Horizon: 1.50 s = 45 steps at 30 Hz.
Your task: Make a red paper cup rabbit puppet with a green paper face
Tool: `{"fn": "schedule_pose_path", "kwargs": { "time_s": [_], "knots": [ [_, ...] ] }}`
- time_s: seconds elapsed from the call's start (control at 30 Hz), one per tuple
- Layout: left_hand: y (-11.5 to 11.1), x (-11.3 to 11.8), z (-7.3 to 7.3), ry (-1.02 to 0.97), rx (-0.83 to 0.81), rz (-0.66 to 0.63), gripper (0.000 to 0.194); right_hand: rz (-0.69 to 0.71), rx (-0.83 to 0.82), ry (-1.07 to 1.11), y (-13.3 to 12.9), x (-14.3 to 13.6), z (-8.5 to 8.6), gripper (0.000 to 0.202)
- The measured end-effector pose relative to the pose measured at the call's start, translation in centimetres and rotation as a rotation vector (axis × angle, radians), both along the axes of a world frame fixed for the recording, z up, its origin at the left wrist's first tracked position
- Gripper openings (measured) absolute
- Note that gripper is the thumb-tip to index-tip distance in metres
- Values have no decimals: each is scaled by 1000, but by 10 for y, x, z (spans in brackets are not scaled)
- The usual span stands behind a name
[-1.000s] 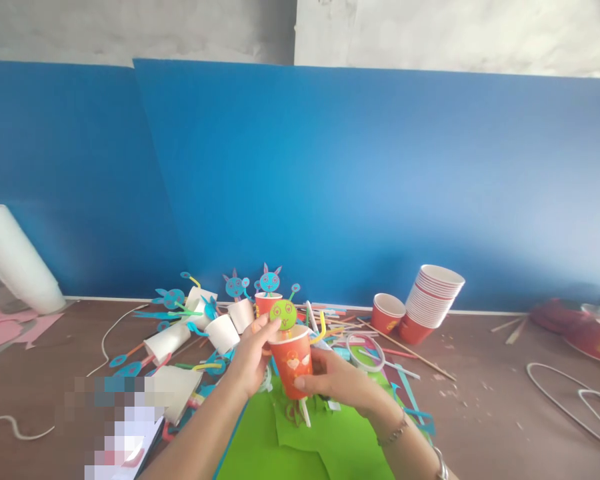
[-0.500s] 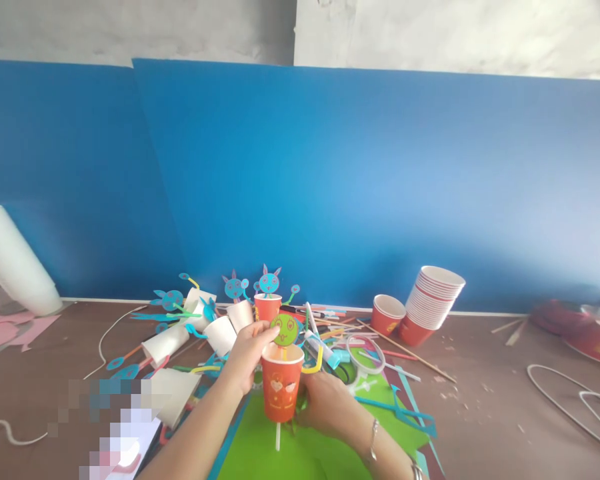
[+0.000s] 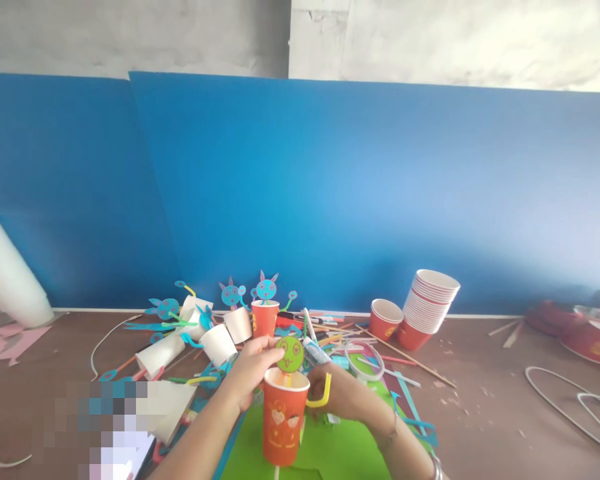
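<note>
A red paper cup [image 3: 285, 420] with printed hearts stands in front of me, a white straw [image 3: 277, 473] sticking out below it. Above its rim rises a green paper face [image 3: 291, 354] with a drawn mouth and eyes, on an orange stick. My left hand [image 3: 253, 373] is closed on the left edge of this face, its fingers partly behind it. From the cup's right side juts a bent yellow straw [image 3: 321, 398]. Just behind that straw, my right hand [image 3: 337, 393] has curled fingers; whatever they hold is hidden. Green paper [image 3: 353, 447] lies below the hands.
Decorated white cups [image 3: 218, 345] with blue paper pieces lie to the left. Behind is a red cup [image 3: 265, 318] with a blue rabbit face [image 3: 266, 289]. A cup stack [image 3: 430, 303], tape roll [image 3: 364, 360], straws and sticks lie right. A blue panel [image 3: 330, 187] backs the table.
The cup now appears lower and larger, and the green face has shifted down and right. My right hand has moved up and right, away from the cup's lower side. My left hand stays at the face.
</note>
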State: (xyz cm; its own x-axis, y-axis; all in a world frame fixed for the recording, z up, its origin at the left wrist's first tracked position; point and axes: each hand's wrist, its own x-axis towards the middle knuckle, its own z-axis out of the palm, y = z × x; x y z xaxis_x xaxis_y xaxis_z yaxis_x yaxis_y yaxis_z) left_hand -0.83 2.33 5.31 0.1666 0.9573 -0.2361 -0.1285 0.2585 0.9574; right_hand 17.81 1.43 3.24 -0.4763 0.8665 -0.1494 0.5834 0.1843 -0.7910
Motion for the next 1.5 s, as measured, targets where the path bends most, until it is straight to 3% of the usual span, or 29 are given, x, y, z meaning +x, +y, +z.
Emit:
{"fn": "schedule_pose_path", "kwargs": {
  "time_s": [0.2, 0.33, 0.4, 0.7, 1.13, 1.37, 1.5],
  "knots": [
    [-3, 9, -11, 44, -44, -88, 27, -147, -184, 135, 12, 25, -3, 47],
    [-10, 16, -10, 98, 21, -107, 30, -355, -94, 431, 19, 22, 1, 17],
    [-13, 19, -10, 111, 55, -126, 30, -403, -40, 493, 21, 18, 6, 15],
    [-11, 26, -27, 65, 136, -120, 18, -389, -61, 563, 12, 3, 16, 21],
    [-18, 26, -13, 125, 151, -150, 11, -383, -12, 529, 10, 0, 12, 14],
    [-20, 28, -8, 126, 130, -155, 9, -349, 16, 469, 6, -1, 21, 5],
    [-19, 29, -9, 124, 108, -168, 10, -322, 62, 410, 2, -2, 23, 16]
  ]
}}
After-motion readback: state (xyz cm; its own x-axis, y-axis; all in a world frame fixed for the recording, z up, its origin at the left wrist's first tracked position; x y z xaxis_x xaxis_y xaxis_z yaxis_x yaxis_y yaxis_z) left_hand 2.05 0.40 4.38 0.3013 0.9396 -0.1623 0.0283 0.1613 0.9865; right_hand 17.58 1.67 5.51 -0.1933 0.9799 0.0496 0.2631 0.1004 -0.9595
